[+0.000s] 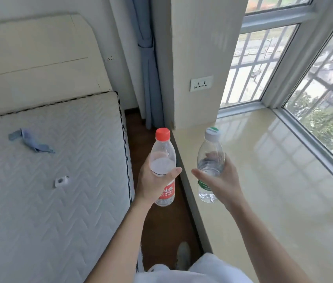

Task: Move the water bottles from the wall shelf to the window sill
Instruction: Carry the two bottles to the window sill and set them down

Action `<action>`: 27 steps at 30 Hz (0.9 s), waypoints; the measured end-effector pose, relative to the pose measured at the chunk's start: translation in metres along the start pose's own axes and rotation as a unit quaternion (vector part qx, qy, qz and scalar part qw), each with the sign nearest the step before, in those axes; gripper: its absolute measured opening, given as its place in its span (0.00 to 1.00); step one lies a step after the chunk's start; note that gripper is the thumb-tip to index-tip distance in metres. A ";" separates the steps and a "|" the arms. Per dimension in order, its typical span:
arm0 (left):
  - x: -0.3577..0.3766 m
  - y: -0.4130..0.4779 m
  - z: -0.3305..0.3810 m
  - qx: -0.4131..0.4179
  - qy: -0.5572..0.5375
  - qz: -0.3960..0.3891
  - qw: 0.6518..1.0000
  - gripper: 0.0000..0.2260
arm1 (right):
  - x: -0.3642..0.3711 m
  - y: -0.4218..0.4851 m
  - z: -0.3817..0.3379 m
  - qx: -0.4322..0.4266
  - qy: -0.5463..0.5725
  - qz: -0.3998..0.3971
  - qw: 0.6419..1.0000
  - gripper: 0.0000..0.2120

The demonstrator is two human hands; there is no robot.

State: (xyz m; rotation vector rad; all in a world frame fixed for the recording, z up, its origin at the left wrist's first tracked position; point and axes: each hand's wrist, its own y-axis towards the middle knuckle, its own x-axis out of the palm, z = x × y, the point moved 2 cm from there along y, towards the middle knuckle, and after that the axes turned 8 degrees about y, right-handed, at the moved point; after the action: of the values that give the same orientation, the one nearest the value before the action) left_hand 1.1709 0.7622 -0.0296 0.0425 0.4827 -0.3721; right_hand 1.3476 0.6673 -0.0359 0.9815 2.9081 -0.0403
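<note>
My left hand [151, 181] grips a clear water bottle with a red cap and red label [163, 152], held upright over the strip of wooden floor between bed and sill. My right hand [221, 180] grips a second clear bottle with a white cap and green label [210, 148], upright above the near left edge of the glossy beige window sill [263, 170]. Both bottles are in the air, about a hand's width apart. The wall shelf is not in view.
A bare quilted mattress [49, 170] lies on the left with a blue cloth [31, 141] and a small white object [61, 180] on it. A wall pillar with a socket [201, 83] and a blue curtain [147, 68] stand ahead. Barred windows [314, 88] border the sill.
</note>
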 end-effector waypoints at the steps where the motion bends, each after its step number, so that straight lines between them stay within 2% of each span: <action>1: 0.005 0.017 0.004 0.001 -0.001 -0.007 1.000 0.21 | -0.002 0.017 0.000 0.001 0.003 0.007 1.000 0.29; 7: 0.037 0.094 0.026 0.010 -0.023 -0.053 0.998 0.21 | -0.023 0.084 0.001 0.020 -0.007 0.052 0.998 0.24; 16: 0.103 0.193 0.054 0.058 -0.011 -0.161 0.985 0.24 | -0.063 0.144 0.019 0.058 -0.005 0.170 0.984 0.25; 20: 0.136 0.237 0.070 0.077 -0.019 -0.226 0.971 0.23 | -0.077 0.168 0.021 0.055 0.009 0.248 0.967 0.25; 24: 0.171 0.291 0.082 0.080 -0.029 -0.294 0.952 0.31 | -0.086 0.196 0.023 0.064 0.014 0.332 0.941 0.25; 27: 0.198 0.325 0.094 0.072 -0.036 -0.350 0.933 0.27 | -0.090 0.216 0.027 0.075 0.019 0.390 0.918 0.27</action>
State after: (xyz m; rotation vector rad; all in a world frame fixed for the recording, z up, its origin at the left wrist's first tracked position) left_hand 1.4916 0.9861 -0.0526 -0.0044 0.3849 -1.1078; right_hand 1.5511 0.7837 -0.0566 2.0964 2.3428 -0.1974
